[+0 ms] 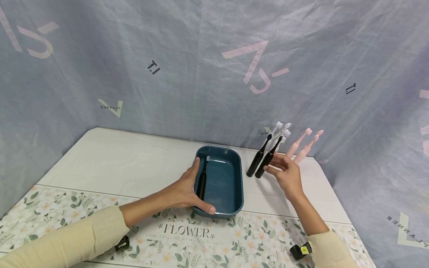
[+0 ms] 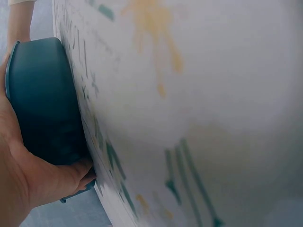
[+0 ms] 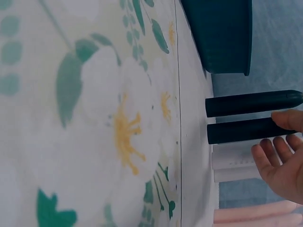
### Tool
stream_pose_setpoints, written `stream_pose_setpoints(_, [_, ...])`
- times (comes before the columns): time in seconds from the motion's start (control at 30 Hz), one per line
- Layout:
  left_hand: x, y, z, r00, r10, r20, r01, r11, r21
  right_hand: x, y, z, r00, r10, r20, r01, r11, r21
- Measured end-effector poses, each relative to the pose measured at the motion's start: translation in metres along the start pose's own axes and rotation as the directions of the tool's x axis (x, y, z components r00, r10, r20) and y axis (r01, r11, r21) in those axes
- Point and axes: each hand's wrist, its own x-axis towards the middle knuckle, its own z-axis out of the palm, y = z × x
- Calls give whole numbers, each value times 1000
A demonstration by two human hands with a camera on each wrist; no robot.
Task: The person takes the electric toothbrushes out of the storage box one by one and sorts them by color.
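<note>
A dark teal plastic box (image 1: 223, 214) stands on the table, and my left hand (image 1: 184, 188) holds its near left corner. The thumb lies on the front rim, while the other fingers run along the left wall. Inside, along that left side, lies a black electric toothbrush (image 1: 202, 182). To the box's right, two more black electric toothbrushes (image 1: 256, 160) stand upright. My right hand (image 1: 287, 174) pinches the right-hand black toothbrush (image 3: 241, 131), thumb on one side and fingertips on the other; its base is at the tabletop.
Behind the black brushes stand several white toothbrushes (image 1: 279, 125). Several pink toothbrushes (image 1: 299, 143) stand further right, beyond my right hand. A floral mat (image 1: 187, 243) covers the table's front. A grey printed curtain (image 1: 187, 67) hangs behind and at the sides.
</note>
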Motion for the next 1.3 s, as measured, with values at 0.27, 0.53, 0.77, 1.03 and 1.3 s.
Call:
stream_pose_setpoints(0.27, [0, -1, 0, 1000, -7, 0, 7, 1000, -6, -6, 3, -2, 1000, 21, -4, -21, 1000, -15])
stream_pose_setpoints(0.53, [1, -1, -1, 1000, 5, -2, -5, 1000, -6, -11, 3, -8, 995, 101, 9, -100, 993, -61])
stream_pose_setpoints(0.77, [1, -1, -1, 1000, -3, 1, 3, 1000, -7, -15, 4, -13, 982, 173, 73, -168, 983, -74])
stream_pose_setpoints(1.03, [0, -1, -1, 1000, -2, 3, 2, 1000, -10, -21, -3, -16, 952, 229, 201, -215, 972, -92])
stream_pose_setpoints(1.3, [1, -2, 0, 1000, 2, 5, -2, 1000, -12, -25, -3, -12, 913, 221, 341, -188, 974, -127])
